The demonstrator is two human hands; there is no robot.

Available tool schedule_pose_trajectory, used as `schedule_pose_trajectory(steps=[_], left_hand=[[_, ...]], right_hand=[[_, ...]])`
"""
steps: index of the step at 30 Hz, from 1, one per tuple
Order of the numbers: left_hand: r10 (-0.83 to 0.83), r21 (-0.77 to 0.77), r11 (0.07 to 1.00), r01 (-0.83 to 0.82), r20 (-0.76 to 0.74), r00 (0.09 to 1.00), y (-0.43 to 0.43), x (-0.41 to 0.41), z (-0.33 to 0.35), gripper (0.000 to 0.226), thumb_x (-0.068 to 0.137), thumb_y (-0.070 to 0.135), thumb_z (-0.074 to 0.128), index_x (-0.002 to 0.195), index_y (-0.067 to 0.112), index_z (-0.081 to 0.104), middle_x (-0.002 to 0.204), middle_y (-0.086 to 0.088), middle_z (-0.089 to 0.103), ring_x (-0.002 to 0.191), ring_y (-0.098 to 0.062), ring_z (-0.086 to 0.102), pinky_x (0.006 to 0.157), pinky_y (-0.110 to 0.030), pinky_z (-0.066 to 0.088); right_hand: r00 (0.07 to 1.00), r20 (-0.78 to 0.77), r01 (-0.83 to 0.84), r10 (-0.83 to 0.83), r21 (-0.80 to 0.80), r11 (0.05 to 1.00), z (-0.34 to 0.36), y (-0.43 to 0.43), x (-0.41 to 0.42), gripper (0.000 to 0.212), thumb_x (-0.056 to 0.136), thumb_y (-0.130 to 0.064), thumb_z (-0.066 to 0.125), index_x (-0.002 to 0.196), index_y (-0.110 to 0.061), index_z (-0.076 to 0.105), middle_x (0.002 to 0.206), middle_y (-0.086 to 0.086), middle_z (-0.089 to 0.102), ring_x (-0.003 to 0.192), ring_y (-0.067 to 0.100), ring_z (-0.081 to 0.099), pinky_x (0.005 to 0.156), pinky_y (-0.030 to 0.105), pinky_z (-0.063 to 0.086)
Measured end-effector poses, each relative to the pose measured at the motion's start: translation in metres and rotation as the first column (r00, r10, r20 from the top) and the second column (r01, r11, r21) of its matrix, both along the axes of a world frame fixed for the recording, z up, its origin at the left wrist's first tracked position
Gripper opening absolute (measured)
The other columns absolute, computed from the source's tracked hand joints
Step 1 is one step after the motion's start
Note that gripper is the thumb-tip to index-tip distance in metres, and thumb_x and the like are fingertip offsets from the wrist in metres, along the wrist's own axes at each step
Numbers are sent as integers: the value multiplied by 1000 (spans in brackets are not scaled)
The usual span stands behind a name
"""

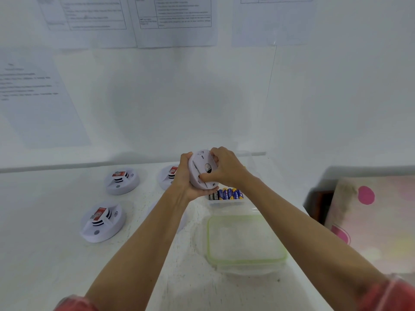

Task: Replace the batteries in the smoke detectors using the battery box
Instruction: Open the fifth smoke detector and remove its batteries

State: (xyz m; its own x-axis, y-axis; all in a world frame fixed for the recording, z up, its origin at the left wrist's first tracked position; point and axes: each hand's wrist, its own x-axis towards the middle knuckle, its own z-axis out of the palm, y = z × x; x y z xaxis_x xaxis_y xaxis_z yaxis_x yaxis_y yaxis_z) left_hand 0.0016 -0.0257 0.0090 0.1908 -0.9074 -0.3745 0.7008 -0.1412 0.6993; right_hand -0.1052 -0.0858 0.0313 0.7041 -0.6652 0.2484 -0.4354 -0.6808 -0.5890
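A white table [67,277] runs up to a white wall where printed sheets [175,12] are taped; their text is too blurred to read. At the right edge lies a pale cloth with pink dots [370,221].

Head view, containers first. The battery box [226,203] is a clear tub standing on the table right of centre, just below the raised hands. In it a row of batteries [226,194] sits side by side, mostly blue and yellow with one black at the left end. Its lid [244,241], clear with a green seal, lies flat on the table just in front of the box, on the near side.

Above the box, both hands hold a smoke detector [202,170] in the air, tipped on edge with its flat back towards the camera. The left hand [186,178] cups it from the left and beneath, fingers wrapped behind the rim. The right hand [224,169] grips from the right, fingers curled over the upper edge and thumb pressed on the back face.

Three more detectors rest face up on the table to the left: a far detector [122,180], a near detector [102,222], and a half-hidden detector [167,177] behind the left hand. Each carries a red label on its centre.
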Motion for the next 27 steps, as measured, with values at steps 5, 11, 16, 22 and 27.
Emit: schedule_pose_trajectory(steps=[5, 11, 16, 22, 27], left_hand=[[-23, 17, 1000, 23, 1, 1000, -3, 2, 0, 43, 83, 51, 42, 94, 15, 62, 93, -11, 63, 89, -28, 55, 82, -43, 44], [-47, 19, 999, 47, -14, 999, -4, 1, 7, 42, 82, 51, 46, 93, 14, 63, 94, -13, 63, 90, -32, 55, 84, -44, 43], [-47, -9, 999, 47, -72, 996, 1, 4, 16, 41, 81, 48, 47, 92, 12, 64, 90, -13, 66, 86, -29, 56, 85, -43, 43], [-35, -38, 999, 31, -116, 993, 24, 16, 20, 46, 83, 48, 44, 96, 10, 66, 89, -17, 69, 90, -31, 57, 85, -44, 45], [-26, -61, 998, 18, -133, 991, 56, 25, 14, 50, 84, 51, 41, 102, 10, 64, 94, -17, 69, 93, -31, 57, 81, -47, 51]], right_hand=[[1000, -9, -19, 19, -34, 999, 2, 0, -3, 43, 65, -28, 77, 83, -10, 42, 81, -1, 37, 73, 15, 35, 57, 22, 28], [997, -63, -40, 35, -67, 997, 12, -4, -8, 42, 64, -23, 76, 89, -8, 47, 87, 3, 38, 75, 17, 35, 58, 22, 30], [999, 26, -30, 30, -22, 999, 15, -3, -6, 51, 63, -23, 78, 105, -12, 50, 98, 2, 47, 87, 16, 44, 69, 24, 39], [993, 99, -77, 66, 114, 990, 18, 8, -5, 58, 65, -20, 77, 116, -14, 49, 111, 3, 53, 96, 16, 51, 75, 26, 47], [984, 71, -171, 161, 166, 971, 14, 32, 1, 63, 67, -16, 76, 123, -16, 48, 114, 2, 52, 99, 17, 51, 72, 20, 45]])
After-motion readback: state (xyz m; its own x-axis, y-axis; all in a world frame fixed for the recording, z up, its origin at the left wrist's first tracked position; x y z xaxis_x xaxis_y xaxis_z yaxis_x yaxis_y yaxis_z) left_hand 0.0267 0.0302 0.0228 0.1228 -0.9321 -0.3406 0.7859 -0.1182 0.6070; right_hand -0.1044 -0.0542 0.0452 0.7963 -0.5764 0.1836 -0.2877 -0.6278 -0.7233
